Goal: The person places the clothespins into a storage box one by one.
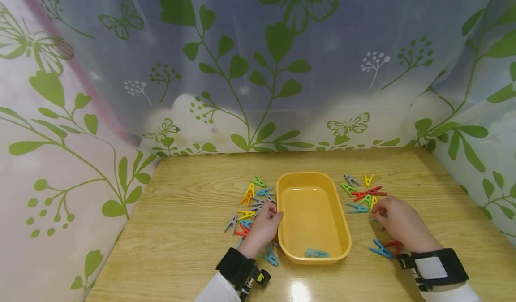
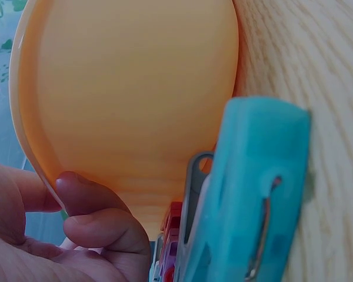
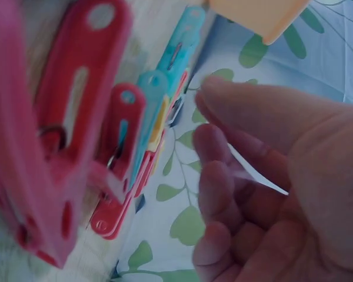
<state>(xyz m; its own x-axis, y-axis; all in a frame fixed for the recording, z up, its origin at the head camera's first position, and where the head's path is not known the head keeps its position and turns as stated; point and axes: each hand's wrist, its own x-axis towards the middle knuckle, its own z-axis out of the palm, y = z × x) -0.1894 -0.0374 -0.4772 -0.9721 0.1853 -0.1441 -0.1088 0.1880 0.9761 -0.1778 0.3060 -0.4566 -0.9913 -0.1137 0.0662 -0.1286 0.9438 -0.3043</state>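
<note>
A yellow-orange plastic basin (image 1: 310,203) stands on the table with a light blue clothespin (image 1: 316,253) lying at its near end. My left hand (image 1: 264,225) grips the basin's left rim, thumb on one side and fingers on the other in the left wrist view. To the basin's right, my right hand (image 1: 405,225) hovers by scattered clothespins, its fingers loosely bent and nothing between them. Close to its fingertips are a blue clothespin (image 1: 358,208) and a red clothespin (image 1: 376,191). Nearer the wrist lies another blue clothespin (image 1: 380,249), beside a red one.
Left of the basin, several clothespins in mixed colours lie around my left hand, among them a yellow clothespin (image 1: 246,214) and a grey clothespin (image 1: 231,222). A patterned curtain (image 1: 258,69) hangs along the back and both sides of the wooden table (image 1: 181,212).
</note>
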